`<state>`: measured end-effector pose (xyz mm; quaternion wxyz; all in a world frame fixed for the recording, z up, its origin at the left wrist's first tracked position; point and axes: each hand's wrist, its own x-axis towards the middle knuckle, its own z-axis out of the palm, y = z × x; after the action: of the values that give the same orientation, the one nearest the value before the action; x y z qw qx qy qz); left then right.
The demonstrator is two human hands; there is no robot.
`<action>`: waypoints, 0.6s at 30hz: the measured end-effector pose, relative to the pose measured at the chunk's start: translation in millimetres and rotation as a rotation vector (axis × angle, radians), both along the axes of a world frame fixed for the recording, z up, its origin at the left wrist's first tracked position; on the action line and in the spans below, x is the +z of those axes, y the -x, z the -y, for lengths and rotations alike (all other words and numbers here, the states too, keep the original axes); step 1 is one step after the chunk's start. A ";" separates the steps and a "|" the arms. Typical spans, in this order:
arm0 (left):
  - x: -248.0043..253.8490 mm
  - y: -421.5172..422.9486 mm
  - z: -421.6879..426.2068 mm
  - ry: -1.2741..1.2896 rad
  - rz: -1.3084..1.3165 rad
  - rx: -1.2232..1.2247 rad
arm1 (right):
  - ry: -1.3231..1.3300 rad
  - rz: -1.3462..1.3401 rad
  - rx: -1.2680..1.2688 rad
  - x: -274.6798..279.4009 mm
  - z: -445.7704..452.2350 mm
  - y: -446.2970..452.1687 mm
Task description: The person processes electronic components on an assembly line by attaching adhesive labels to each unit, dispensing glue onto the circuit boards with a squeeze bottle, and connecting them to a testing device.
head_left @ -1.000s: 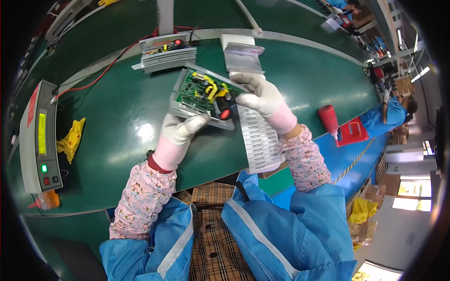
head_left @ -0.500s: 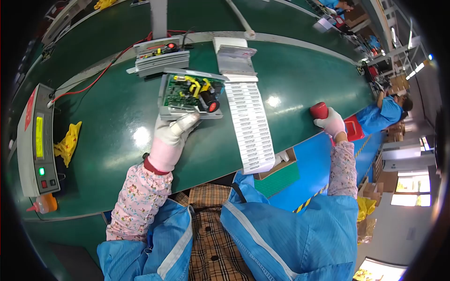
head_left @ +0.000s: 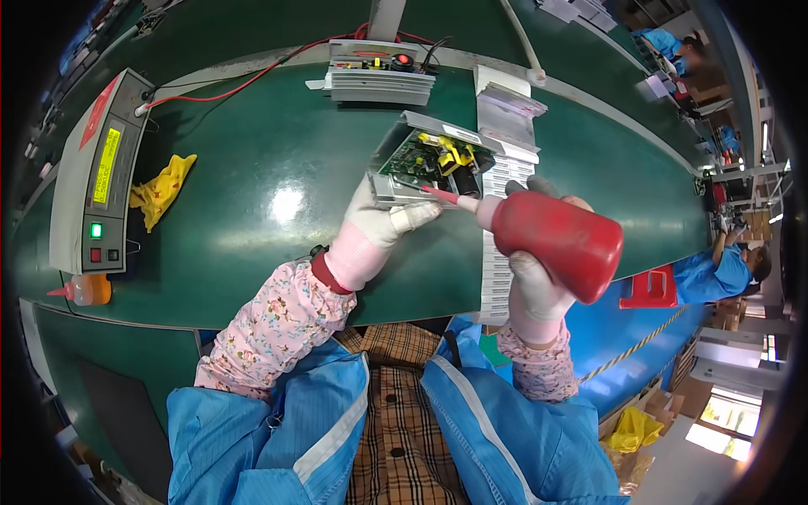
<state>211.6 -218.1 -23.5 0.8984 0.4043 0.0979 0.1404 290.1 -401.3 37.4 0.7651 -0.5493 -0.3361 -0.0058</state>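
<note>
My left hand [head_left: 374,223], in a white-and-pink glove, grips a green circuit board [head_left: 414,158] by its aluminium housing. The unit is tilted, with yellow parts and a black cylinder on the board. A red squeeze bottle [head_left: 562,240] lies slantwise in my right hand [head_left: 539,290], whose gloved fingers wrap round its body. Its thin pink nozzle points left, and the tip appears to be at the near edge of the board; contact is hard to judge. Beneath the bottle runs a strip of printed white labels [head_left: 497,282], partly hidden.
Behind, a second metal-housed board [head_left: 379,84] sits by a post. A test meter [head_left: 99,172] with a red lead, a yellow cloth [head_left: 164,194] and an orange bottle [head_left: 91,289] are at left. A metal holder [head_left: 509,109] stands behind the labels. A co-worker [head_left: 714,273] sits right, near a red stool [head_left: 650,289].
My right hand has brought the red bottle from the far right of the bench to the board, nozzle now leftward. My left hand has tilted the board. The whole view has shifted.
</note>
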 end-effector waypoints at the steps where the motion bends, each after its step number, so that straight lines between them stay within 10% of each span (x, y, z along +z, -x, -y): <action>1: 1.3 -0.3 1.1 -0.004 0.001 0.002 | 0.001 0.025 -0.006 -1.2 -4.8 1.4; 18: -3.7 -1.5 7.8 -0.054 0.021 0.018 | 0.078 0.144 -0.032 -12.3 2.1 -1.6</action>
<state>213.2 -225.9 -27.2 0.8869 0.4261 0.0884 0.1552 291.7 -403.4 25.1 0.7169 -0.5820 -0.3814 -0.0444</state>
